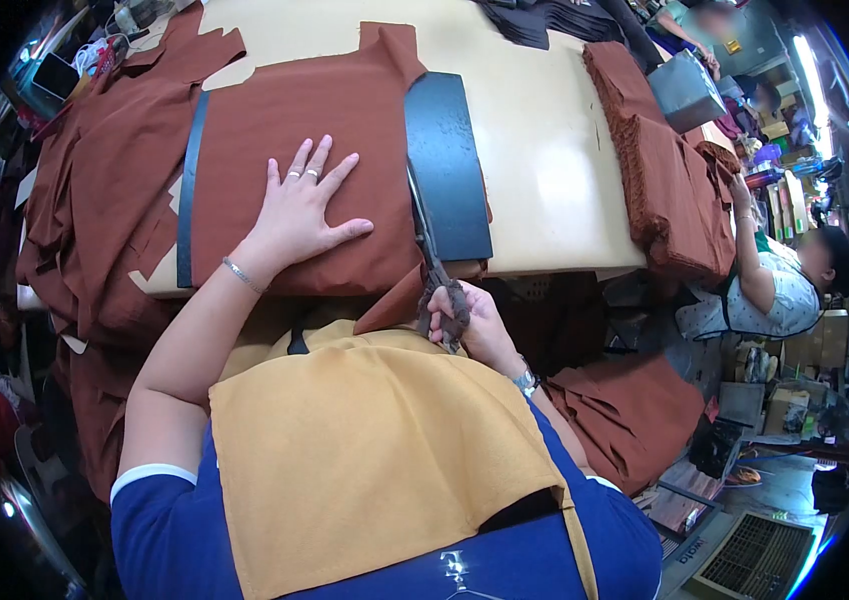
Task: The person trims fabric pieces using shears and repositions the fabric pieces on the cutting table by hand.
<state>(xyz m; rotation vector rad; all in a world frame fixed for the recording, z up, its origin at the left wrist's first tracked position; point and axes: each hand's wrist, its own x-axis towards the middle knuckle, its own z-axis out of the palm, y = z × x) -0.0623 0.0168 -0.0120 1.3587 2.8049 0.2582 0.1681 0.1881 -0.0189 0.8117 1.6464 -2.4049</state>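
My left hand (313,205) lies flat with fingers spread on a rust-brown fabric piece (275,120), pressing it to the table. Under the fabric is a dark blue-grey board (453,165), showing along the left and right sides. My right hand (475,325) is wrapped round the cloth-bound handles of a pair of scissors (431,250) at the table's front edge. The scissor blades point away from me, along the fabric's right edge on the board. A narrow flap of brown fabric (390,300) hangs below the edge beside the scissors.
More rust-brown fabric (110,190) is heaped at the left. A thick stack of brown cut pieces (660,170) stands at the table's right end, where a co-worker (765,285) touches it. Dark cloth (555,15) lies at the back; a metal box (687,90) is behind the stack.
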